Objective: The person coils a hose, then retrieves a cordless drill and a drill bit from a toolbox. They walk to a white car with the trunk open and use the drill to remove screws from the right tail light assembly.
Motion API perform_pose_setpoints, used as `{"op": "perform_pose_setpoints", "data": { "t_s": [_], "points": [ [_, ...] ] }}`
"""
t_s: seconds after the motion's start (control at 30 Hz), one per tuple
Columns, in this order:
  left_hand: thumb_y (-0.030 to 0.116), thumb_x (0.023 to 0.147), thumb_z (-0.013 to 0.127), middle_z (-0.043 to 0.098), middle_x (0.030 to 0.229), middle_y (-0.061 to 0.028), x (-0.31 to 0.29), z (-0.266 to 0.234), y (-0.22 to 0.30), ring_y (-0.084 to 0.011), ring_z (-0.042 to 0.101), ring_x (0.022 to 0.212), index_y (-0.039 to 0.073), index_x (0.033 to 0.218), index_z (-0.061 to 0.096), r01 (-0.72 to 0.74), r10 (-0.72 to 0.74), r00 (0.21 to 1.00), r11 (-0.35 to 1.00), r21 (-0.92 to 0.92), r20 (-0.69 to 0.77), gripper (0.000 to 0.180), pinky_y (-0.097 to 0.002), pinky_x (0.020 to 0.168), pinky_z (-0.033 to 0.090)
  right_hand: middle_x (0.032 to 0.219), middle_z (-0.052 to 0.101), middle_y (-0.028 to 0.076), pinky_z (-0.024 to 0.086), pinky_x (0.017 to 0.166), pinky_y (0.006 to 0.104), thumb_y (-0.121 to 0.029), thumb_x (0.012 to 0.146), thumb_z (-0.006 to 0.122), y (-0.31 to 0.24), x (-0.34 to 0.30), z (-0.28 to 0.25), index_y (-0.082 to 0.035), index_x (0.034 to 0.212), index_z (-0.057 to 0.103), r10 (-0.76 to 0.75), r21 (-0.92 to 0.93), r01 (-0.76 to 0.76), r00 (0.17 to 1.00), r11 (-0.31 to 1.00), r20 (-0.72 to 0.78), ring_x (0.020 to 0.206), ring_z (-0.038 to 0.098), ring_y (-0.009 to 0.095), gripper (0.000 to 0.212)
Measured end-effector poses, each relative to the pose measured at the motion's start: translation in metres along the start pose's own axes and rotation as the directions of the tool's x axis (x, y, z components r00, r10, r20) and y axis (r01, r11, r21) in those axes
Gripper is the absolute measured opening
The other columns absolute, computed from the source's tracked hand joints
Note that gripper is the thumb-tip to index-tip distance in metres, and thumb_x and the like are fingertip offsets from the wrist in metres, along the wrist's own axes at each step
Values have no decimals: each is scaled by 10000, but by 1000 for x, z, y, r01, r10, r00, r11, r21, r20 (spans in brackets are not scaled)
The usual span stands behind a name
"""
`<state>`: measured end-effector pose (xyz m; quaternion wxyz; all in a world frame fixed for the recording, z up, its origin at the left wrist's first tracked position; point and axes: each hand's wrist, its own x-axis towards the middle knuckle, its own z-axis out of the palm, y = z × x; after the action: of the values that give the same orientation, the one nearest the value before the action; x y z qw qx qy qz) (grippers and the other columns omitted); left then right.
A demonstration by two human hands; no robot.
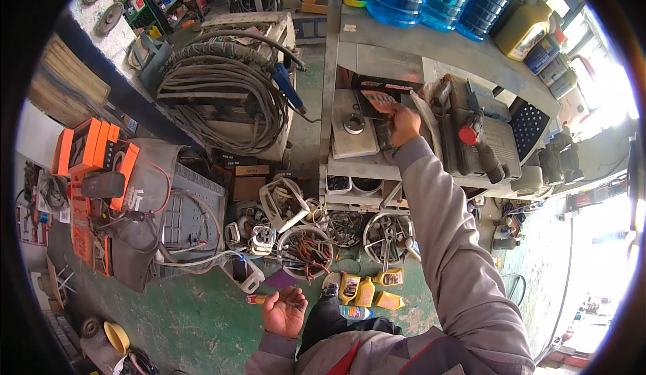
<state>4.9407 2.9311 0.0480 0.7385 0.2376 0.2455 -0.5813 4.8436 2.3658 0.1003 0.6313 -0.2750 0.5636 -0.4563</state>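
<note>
My right grip (404, 124) pinches a flat packet (377, 101) by its end, toward the shelf's (360, 167) left edge, presumably keeping its face visible; my left grip (285, 312) is open, palm up.

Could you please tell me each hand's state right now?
Left hand: open, palm up, fingers curled.
Right hand: closed, apparently pinching a thin flat packet.
</note>
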Motion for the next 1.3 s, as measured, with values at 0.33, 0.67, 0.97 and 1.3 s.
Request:
{"op": "perform_pose_setpoints", "data": {
  "t_s": [0.33, 0.67, 0.97, 1.3],
  "points": [
    [292, 978, 530, 705, 1139, -235, 10, 2, -2, -342, 680, 1020, -56, 1159, 674, 32, -32, 999, 999, -20, 20, 418, -481, 941, 561, 786, 685, 92, 541, 558, 318, -144, 950, 654, -15, 10, -7, -41, 976, 695, 120, -184, -76, 962, 980, 245, 657, 663, 195, 114],
    [294, 968, 542, 689, 1108, -228, 10, 4, -2, -339, 674, 993, -62, 1149, 662, 12, -12, 1000, 1000, -4, -24, 418, -471, 934, 556, 789, 698, 108, 506, 483, 380, -196, 929, 646, -4, 78, -30, -67, 962, 717, -110, -841, 169, 985, 514, 131, 617, 668, 219, 151],
    [294, 998, 523, 711, 1126, -222, 14, 9, -3, -353, 681, 1009, -39, 1125, 693, 59, -59, 998, 997, -41, 6, 396, -477, 950, 549, 779, 732, 80, 511, 516, 322, -175, 953, 597, -8, -2, -62, 13, 945, 752, -399, -493, 402, 910, 772, 117, 629, 691, 164, 244],
    [282, 972, 548, 721, 1124, -235, 19, 16, -16, -346, 695, 1010, -40, 1124, 699, 115, -115, 993, 992, 44, 1, 387, -483, 951, 552, 815, 644, 48, 415, 450, 291, -199, 1001, 579, -1, -5, -26, -50, 1106, 623, 22, -100, -5, 986, 995, 167, 579, 602, 163, 188]
  ]
}}
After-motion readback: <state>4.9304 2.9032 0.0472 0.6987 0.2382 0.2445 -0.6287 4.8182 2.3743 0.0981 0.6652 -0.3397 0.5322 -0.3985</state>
